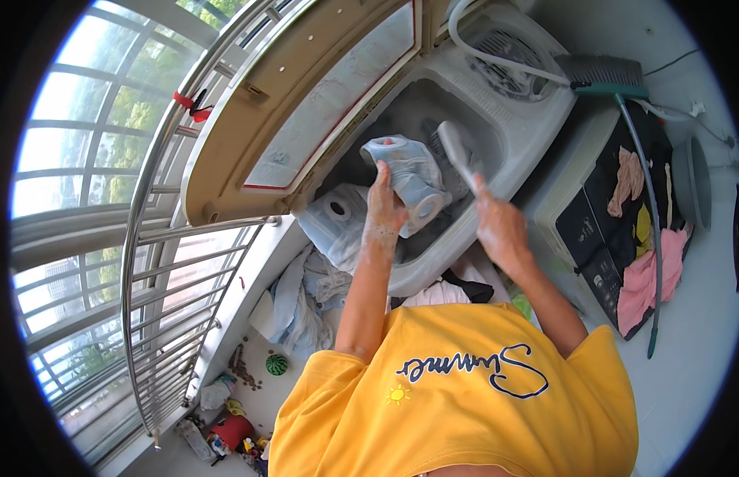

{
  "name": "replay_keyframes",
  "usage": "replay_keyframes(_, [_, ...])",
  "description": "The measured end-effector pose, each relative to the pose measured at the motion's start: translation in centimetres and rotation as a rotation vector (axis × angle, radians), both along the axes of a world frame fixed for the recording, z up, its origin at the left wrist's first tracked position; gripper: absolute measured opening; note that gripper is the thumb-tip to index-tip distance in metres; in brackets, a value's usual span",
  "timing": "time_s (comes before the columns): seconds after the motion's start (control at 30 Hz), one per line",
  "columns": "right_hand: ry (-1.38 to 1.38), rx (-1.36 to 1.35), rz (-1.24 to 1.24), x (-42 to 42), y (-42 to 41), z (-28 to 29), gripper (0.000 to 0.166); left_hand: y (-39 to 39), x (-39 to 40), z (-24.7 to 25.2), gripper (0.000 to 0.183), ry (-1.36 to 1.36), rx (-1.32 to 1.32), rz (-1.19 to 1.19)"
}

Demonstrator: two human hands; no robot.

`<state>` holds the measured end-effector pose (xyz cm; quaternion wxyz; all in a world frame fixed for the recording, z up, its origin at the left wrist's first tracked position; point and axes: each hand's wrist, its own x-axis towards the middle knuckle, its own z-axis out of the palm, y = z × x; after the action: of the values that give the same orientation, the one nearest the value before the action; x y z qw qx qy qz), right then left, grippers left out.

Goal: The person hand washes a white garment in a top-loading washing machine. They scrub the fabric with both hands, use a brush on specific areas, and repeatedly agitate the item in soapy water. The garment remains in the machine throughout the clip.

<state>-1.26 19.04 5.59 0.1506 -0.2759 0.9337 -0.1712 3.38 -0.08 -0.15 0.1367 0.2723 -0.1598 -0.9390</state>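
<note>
My left hand (382, 206), wet with suds at the wrist, holds up a light blue cloth with white eyelet rings (414, 170), probably a curtain. In my right hand (502, 229) is the handle of a white scrubbing brush (456, 146), its head to the right of the cloth and its bristles turned towards it. Both hands are over the open tub (495, 122) of a pale washing machine, where murky water and dark wet fabric show. More of the blue cloth (336, 211) hangs over the tub's left front edge. Whether the bristles touch the cloth, I cannot tell.
The brown lid (226, 161) stands raised at the left, beside a metal railing (137, 238). A white hose (495, 59) crosses the machine's top. Right of it, a broom (641, 155) leans over a second washer (590, 238) bearing pink cloth (650, 280). Fabric (304, 298) lies below left.
</note>
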Motion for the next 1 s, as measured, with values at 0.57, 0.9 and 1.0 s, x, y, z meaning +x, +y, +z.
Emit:
replay_keyframes(0.57, [-0.039, 0.172, 0.287, 0.7, -2.0, 0.2, 0.059, 1.5, -1.2, -1.2, 0.048, -0.195, -0.023, 0.143])
replay_keyframes(0.9, [-0.06, 0.132, 0.279, -0.1, -2.4, -0.1, 0.052, 2.4, -0.3, -0.7, 0.049, -0.123, 0.061, 0.151])
replay_keyframes(1.0, [0.036, 0.065, 0.2, -3.7, -3.7, -1.5, 0.044, 4.4, -0.6, 0.1, 0.049, -0.102, 0.034, 0.065])
